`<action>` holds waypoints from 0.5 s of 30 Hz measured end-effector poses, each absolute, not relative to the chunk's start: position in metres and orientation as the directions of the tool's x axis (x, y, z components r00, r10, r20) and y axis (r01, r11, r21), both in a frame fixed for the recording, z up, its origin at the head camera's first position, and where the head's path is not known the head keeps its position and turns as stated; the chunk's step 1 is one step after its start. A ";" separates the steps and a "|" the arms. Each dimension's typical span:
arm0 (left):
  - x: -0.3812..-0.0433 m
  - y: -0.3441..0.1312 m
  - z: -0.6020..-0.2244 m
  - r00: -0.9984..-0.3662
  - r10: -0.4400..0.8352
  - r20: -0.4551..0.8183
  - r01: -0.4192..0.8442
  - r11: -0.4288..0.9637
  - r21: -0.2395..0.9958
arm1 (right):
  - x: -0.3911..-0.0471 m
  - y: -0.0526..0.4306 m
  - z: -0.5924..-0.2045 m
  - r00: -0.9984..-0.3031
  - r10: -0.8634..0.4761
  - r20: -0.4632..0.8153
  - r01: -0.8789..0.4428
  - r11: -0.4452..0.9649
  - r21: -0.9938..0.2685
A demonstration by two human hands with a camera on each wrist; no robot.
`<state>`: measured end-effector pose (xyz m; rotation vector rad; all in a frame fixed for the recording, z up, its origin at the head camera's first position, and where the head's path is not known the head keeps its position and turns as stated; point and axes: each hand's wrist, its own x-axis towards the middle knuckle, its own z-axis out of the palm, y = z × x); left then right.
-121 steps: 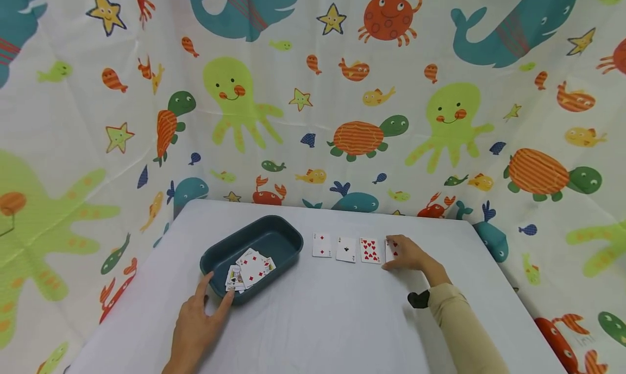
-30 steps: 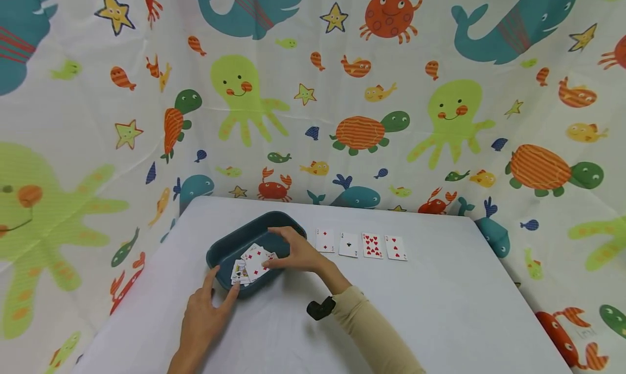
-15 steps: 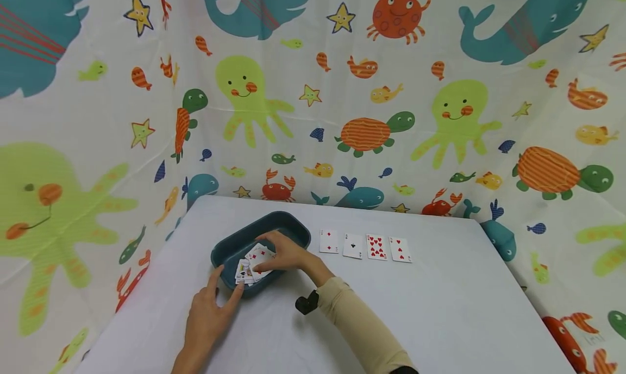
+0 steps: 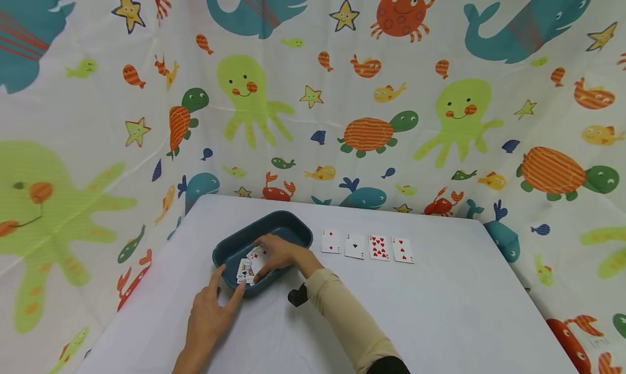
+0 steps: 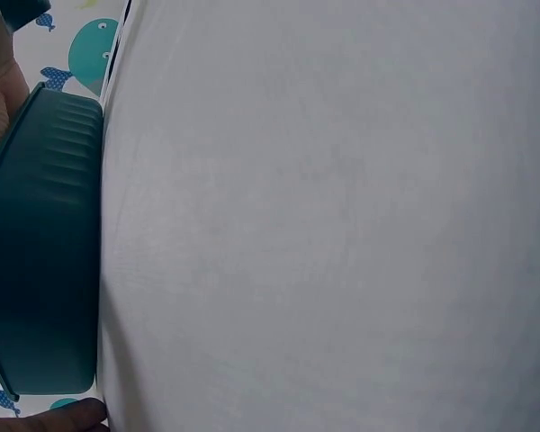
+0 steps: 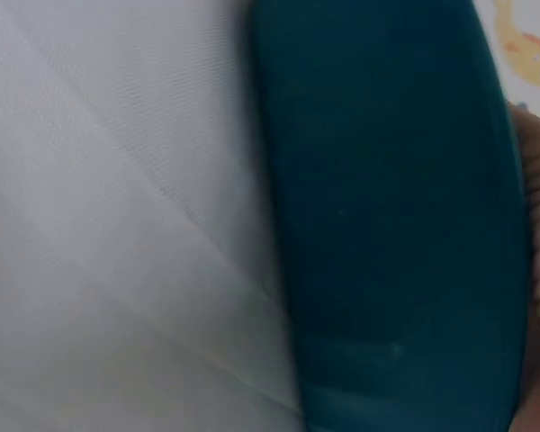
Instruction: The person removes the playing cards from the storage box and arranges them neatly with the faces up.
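Observation:
A dark teal tray (image 4: 230, 243) sits on the white table, also seen from outside in the left wrist view as a teal wall (image 5: 45, 243). In it lies a loose pile of playing cards (image 4: 245, 270), with a diamond card (image 4: 258, 257) on top. My left hand (image 4: 210, 311) touches the tray's near left end with spread thumb and fingers. Over the pile reaches my right hand (image 4: 279, 254), thumb and fingertips on either side of the diamond card; whether they pinch it I cannot tell. The right wrist view shows mostly the tray's outer wall (image 6: 396, 216), hiding those fingertips.
Right of the tray, face-up cards lie in a row: a diamond card (image 4: 331, 242), a club card (image 4: 354, 246), a many-pip heart card (image 4: 379, 248) and another heart card (image 4: 402, 250). A curtain (image 4: 293, 113) printed with sea animals hangs behind the table.
My right hand has left the rightmost heart card, moved left to the tray and come down over the card pile. My left hand has stayed at the tray's end.

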<state>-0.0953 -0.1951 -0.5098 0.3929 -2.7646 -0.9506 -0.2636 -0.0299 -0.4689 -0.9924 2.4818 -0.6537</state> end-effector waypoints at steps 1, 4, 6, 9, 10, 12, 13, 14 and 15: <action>-0.095 -0.195 -0.510 -0.946 -0.310 0.096 -0.186 0.760 0.623 | -0.264 -0.032 -0.470 -0.670 -0.718 -0.187 -0.544 0.647 -0.534; -0.094 -0.196 -0.511 -0.943 -0.315 0.105 -0.185 0.762 0.621 | -0.263 -0.037 -0.472 -0.654 -0.727 -0.207 -0.574 0.656 -0.489; -0.094 -0.196 -0.511 -0.941 -0.320 0.109 -0.187 0.762 0.621 | -0.263 -0.040 -0.472 -0.652 -0.726 -0.218 -0.582 0.663 -0.471; -0.094 -0.196 -0.511 -0.941 -0.322 0.105 -0.191 0.759 0.622 | -0.262 -0.043 -0.472 -0.649 -0.728 -0.223 -0.598 0.669 -0.442; -0.094 -0.196 -0.511 -0.941 -0.322 0.103 -0.191 0.757 0.624 | -0.262 -0.044 -0.472 -0.648 -0.728 -0.224 -0.602 0.670 -0.435; -0.094 -0.196 -0.511 -0.941 -0.322 0.099 -0.192 0.755 0.626 | -0.262 -0.045 -0.472 -0.649 -0.727 -0.225 -0.605 0.672 -0.427; -0.094 -0.195 -0.511 -0.942 -0.322 0.098 -0.193 0.755 0.627 | -0.262 -0.045 -0.471 -0.649 -0.727 -0.225 -0.606 0.673 -0.424; -0.095 -0.195 -0.511 -0.942 -0.321 0.096 -0.193 0.754 0.628 | -0.262 -0.045 -0.471 -0.653 -0.721 -0.231 -0.600 0.679 -0.423; -0.095 -0.195 -0.511 -0.943 -0.320 0.097 -0.191 0.754 0.629 | -0.262 -0.046 -0.471 -0.655 -0.718 -0.236 -0.598 0.683 -0.419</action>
